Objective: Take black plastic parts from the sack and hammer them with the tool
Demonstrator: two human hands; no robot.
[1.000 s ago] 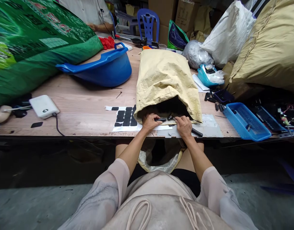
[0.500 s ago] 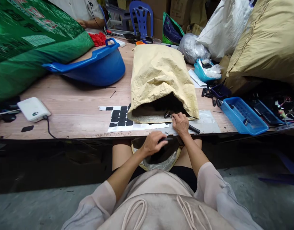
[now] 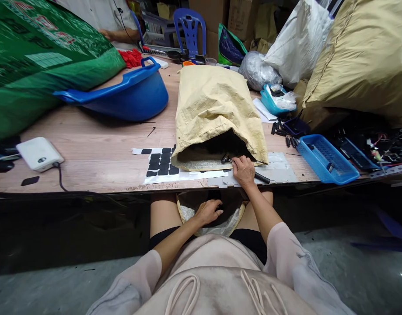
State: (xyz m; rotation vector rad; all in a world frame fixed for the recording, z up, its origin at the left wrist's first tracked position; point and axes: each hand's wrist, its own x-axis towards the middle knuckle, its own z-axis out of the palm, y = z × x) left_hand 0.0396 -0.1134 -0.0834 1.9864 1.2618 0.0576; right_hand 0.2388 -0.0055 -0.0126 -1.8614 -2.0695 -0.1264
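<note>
My right hand [image 3: 243, 170] is closed round a small hammer [image 3: 262, 177], its metal head poking out on the left at the mouth of a yellow woven sack [image 3: 217, 96]. The sack lies on the table with its dark opening towards me. Below the table edge, my left hand [image 3: 209, 212] hangs over a second open sack [image 3: 184, 213] between my knees. Its thumb and fingers are apart, with a dark gap between them and no piece plainly in them. Beside the large sack's mouth lies a white sheet [image 3: 187, 178] with rows of black rounded-square pads [image 3: 163, 161].
A blue basin [image 3: 135, 98] and a white box with a cable [image 3: 40, 154] are to the left, near a green sack [image 3: 56, 83]. On the right stands a blue basket [image 3: 328, 159], with stuffed sacks [image 3: 361, 65] behind. A co-worker's arm [image 3: 125, 35] shows at the back.
My left hand has dropped lower into the lap sack's opening, and the small black piece in its fingers no longer shows. My right hand keeps the hammer in place. The view has shifted slightly.
</note>
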